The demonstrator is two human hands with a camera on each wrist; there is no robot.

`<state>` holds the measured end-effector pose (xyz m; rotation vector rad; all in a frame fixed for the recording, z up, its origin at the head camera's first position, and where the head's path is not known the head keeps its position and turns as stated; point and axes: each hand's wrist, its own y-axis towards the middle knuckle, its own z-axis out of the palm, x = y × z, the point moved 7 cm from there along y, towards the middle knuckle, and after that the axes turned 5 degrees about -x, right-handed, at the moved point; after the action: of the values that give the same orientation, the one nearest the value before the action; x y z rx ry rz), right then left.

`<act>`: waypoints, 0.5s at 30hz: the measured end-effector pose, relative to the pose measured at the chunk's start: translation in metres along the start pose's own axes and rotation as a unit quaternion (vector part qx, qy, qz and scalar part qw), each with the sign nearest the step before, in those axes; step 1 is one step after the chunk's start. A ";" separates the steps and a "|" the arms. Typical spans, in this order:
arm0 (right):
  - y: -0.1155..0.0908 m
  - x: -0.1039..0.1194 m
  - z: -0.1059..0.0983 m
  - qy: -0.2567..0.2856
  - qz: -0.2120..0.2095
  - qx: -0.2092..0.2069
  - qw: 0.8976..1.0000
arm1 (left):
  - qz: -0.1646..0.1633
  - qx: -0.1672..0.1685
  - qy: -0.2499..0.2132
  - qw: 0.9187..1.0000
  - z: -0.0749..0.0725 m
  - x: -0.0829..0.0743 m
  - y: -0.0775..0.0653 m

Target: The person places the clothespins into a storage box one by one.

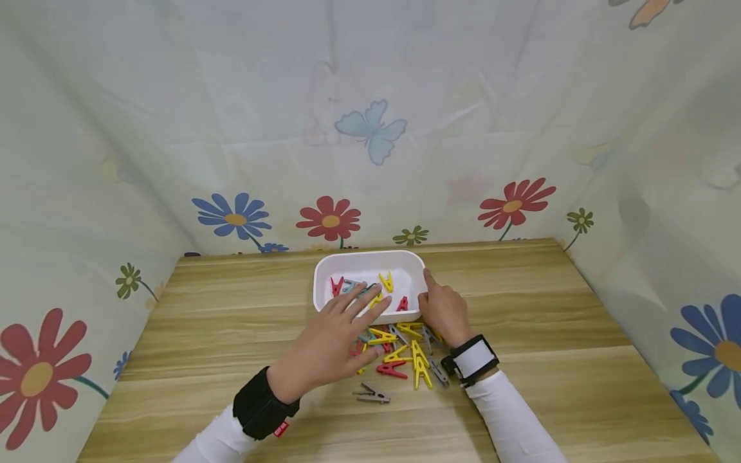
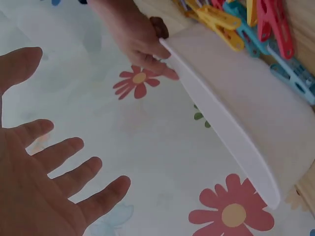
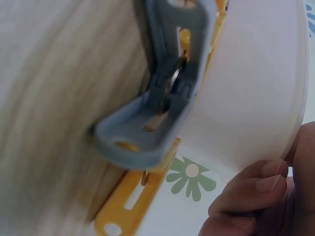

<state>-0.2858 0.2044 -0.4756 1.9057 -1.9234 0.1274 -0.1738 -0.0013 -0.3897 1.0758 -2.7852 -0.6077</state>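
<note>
My left hand (image 1: 327, 341) is spread over the near left part of a white plastic tray (image 1: 359, 262), fingers straight and apart, holding nothing. Inside the tray lie several clothespins, among them a yellow clothespin (image 1: 386, 283) and a red clothespin (image 1: 402, 305); the left fingers partly hide others. At the tray's right side, my right hand (image 1: 448, 315) grips the rim, its fingers curled under the edge in the right wrist view. A loose pile of yellow, red, blue and grey clothespins sits right against the tray's near side, including a yellow clothespin (image 1: 421, 372).
A grey clothespin (image 1: 373, 397) lies apart, nearer to me than the pile. The wood-grain table (image 1: 243, 302) backs onto a floral curtain (image 1: 266, 154), which also rises at both sides. Close to the right wrist camera is another grey clothespin (image 3: 115, 140).
</note>
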 end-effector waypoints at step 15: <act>-0.002 0.002 -0.001 -0.002 -0.007 -0.010 1.000 | 0.041 0.161 -0.067 0.984 0.061 -0.032 -0.035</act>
<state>-0.2835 0.2032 -0.4742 1.9068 -1.9069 0.0997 -0.1421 0.0165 -0.4575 0.9961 -3.1045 -0.2315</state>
